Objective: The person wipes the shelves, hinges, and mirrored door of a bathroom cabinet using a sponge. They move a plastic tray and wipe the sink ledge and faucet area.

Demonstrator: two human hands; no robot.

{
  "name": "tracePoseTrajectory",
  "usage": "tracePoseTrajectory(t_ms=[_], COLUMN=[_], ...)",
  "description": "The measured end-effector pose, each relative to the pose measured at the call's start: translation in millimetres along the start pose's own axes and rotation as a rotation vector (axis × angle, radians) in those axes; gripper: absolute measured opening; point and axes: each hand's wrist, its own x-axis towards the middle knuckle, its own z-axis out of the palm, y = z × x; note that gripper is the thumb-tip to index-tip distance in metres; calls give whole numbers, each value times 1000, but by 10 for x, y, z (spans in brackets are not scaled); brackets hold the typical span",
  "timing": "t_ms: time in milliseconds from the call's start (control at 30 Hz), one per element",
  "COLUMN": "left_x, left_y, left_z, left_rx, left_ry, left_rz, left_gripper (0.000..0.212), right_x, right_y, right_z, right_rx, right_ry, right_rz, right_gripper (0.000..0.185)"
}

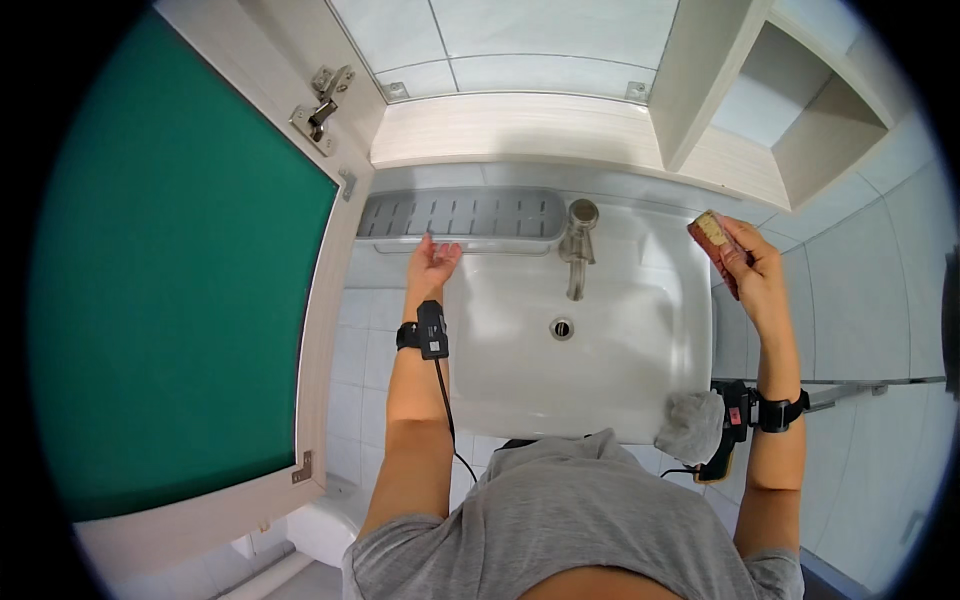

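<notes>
My right hand grips a small reddish-brown block with a yellowish patch, which looks like a sponge. It is held up past the right side of the white washbasin, below the cabinet. My left hand is palm up at the front edge of a long grey slotted tray. Its fingers are slightly curled and parted, and nothing shows in them. Whether the fingertips touch the tray, I cannot tell. Between the hands stands a metal faucet above the basin's drain.
An open cabinet door with a green panel swings out at the left, its hinge showing. Above the basin runs a pale wooden cabinet shelf with an open cubby at right. A crumpled grey cloth or bag hangs by my right forearm.
</notes>
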Motion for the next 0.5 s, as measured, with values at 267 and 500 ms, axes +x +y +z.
tracePoseTrajectory(t_ms=[267, 500], left_x=[210, 30], left_y=[83, 56], left_z=[-137, -118], left_rx=[64, 108], left_ry=[-208, -13], left_rz=[-81, -42], left_gripper=[29, 27], right_x=[-145, -241], right_y=[671, 1291], right_z=[76, 655], right_rx=[-124, -162], right_ry=[-150, -243], right_rz=[359, 407], right_gripper=[32, 34])
